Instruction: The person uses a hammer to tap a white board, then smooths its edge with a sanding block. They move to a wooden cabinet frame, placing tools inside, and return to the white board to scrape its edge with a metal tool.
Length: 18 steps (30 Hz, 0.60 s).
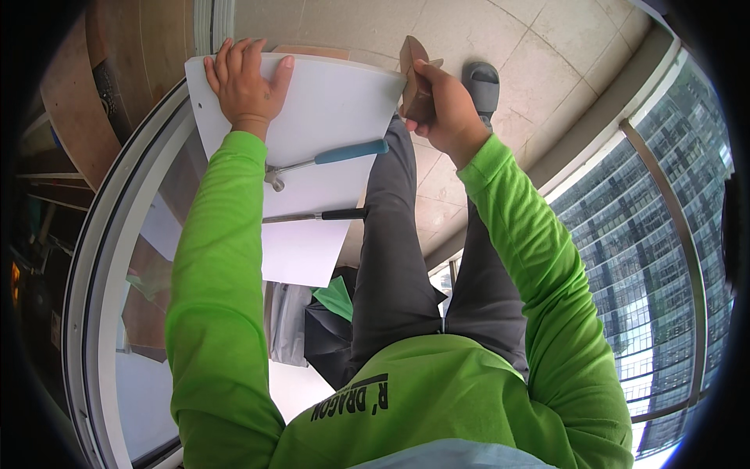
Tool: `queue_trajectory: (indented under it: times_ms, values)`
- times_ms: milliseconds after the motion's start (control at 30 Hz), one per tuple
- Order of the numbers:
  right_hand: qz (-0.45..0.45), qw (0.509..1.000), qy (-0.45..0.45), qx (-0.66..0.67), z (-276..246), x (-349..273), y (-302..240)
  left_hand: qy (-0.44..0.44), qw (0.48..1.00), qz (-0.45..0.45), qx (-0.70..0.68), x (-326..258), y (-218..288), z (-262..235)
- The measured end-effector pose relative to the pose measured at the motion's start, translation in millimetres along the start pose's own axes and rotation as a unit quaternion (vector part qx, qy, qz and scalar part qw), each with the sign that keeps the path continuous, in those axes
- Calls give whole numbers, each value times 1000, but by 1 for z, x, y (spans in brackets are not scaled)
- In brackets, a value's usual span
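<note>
A white board (320,102) lies before me, with a small dark hole near its far left corner. My left hand (248,82) rests flat on its far end, fingers spread over the far edge. In my right hand (451,109) is a brown wooden hand plane (416,78), gripped at the board's right edge; whether it touches that edge I cannot tell. On the board lie a claw hammer (351,152) with a blue-green grip and, nearer me, a thin metal tool (344,214) with a black handle. My left sleeve hides that tool's tip.
A glass door's curved-looking frame (98,258) runs along the left. Beyond the right-hand railing (687,258) stands a tall building. A grey slipper (482,87) is on the tiled floor (516,35). Dark bags (328,332) and a green piece (334,298) lie beside my leg.
</note>
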State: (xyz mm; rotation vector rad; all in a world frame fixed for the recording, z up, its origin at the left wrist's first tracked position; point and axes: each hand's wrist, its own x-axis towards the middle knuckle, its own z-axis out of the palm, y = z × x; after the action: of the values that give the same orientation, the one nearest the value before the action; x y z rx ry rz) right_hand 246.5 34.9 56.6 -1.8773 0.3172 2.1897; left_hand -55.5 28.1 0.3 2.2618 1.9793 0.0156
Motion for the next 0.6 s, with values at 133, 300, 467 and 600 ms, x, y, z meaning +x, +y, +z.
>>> queue_trajectory:
  times_ms: [133, 300, 467, 600]
  values:
    - [-1, 1000, 4, 10, 1, -8, 4, 2, 1000, 1, -3, 0, 0, 0]
    - [2, 1000, -15, -28, -3, -28, 11, -5, 1000, -5, -1, 0, 0, 0]
    - [-22, 999, -23, 17, -4, -11, 7, -13, 1000, -6, 7, 0, 0, -1]
    - [-12, 1000, -6, 18, 0, 2, 0, -12, 1000, -3, 5, -1, -3, 4]
